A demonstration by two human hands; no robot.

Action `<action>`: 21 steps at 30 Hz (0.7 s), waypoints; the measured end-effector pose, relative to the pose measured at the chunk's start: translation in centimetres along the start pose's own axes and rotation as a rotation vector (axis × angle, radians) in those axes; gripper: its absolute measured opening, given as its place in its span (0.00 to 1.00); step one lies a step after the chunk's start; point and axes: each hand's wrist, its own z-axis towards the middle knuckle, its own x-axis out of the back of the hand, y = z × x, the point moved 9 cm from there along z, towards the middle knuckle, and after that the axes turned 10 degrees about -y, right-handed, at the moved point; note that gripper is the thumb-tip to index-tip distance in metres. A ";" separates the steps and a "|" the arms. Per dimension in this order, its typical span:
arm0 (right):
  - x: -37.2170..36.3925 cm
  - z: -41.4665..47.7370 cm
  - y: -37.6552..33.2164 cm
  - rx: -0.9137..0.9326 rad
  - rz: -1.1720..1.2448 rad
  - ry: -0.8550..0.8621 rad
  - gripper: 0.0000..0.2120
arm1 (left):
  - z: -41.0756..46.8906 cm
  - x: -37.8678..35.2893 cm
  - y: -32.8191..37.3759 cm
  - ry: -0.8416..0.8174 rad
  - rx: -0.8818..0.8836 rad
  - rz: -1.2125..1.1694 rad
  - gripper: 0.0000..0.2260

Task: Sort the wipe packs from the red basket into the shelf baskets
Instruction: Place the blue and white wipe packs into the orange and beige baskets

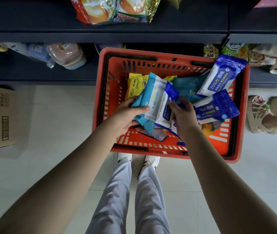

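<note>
Both forearms reached into the red basket (240, 115). Left hand (127, 114) clamped a light-blue pack (151, 97), thumb on top; right hand (183, 114) fingers pinched a blue alcohol-wipe pack (166, 107) beside it. Step judged: picking and grouping. Next move needs lifting toward the shelf baskets, not visible.

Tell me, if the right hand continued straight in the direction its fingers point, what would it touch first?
The right hand points up-left and already touches the blue and white alcohol wipe pack held with the left hand. Beyond it lies a light blue pack, though depth is unclear.
</note>
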 end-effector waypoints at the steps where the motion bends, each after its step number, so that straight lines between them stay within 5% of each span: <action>1: -0.3 0.0 0.1 -0.017 0.022 -0.030 0.22 | -0.1 -0.1 0.2 -0.010 -0.009 -0.003 0.12; 9: 0.2 -0.7 -2.0 0.096 -0.089 0.061 0.05 | -0.9 1.9 1.9 0.148 -0.145 0.007 0.09; 15: 0.5 -7.1 -6.7 0.209 0.098 0.058 0.07 | -6.6 2.0 5.5 0.195 -0.205 -0.056 0.12; 21: -3.2 -19.6 -14.9 0.260 0.313 0.041 0.07 | -21.4 0.6 12.2 0.279 -0.302 -0.255 0.09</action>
